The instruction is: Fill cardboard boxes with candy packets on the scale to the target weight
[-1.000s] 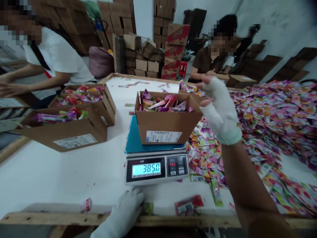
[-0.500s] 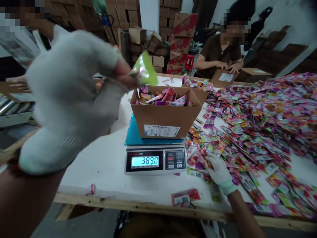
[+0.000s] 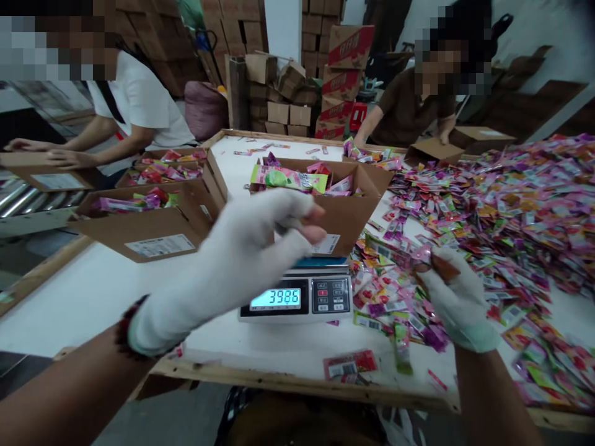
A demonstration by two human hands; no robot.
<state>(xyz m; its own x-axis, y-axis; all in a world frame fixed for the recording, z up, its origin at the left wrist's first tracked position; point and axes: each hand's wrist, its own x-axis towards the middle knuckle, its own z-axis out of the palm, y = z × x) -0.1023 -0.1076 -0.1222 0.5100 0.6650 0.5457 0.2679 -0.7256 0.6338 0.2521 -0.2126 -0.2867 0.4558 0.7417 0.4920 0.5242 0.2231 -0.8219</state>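
A cardboard box (image 3: 341, 217) full of small candy packets stands on a digital scale (image 3: 328, 296) whose display reads 398.6. Across its top lies a green and pink candy packet (image 3: 290, 179). My left hand (image 3: 246, 248), in a white glove with bare fingertips, is in front of the box, partly covering it and the scale. Its thumb and forefinger are slightly apart, with nothing visible between them. To the right of the scale, my gloved right hand (image 3: 458, 297) pinches one end of a candy packet (image 3: 393, 251) above the loose packets.
A large heap of candy packets (image 3: 520, 204) covers the table's right side. Filled open boxes (image 3: 153, 232) stand at left. Two people work across the table, each with hands on a box. Several loose packets lie near the wooden front edge (image 3: 325, 387).
My left hand has let go of the green packet, now on the box, and moved down and right. My right hand has lifted a packet. The display went from 389.0 to 398.6.
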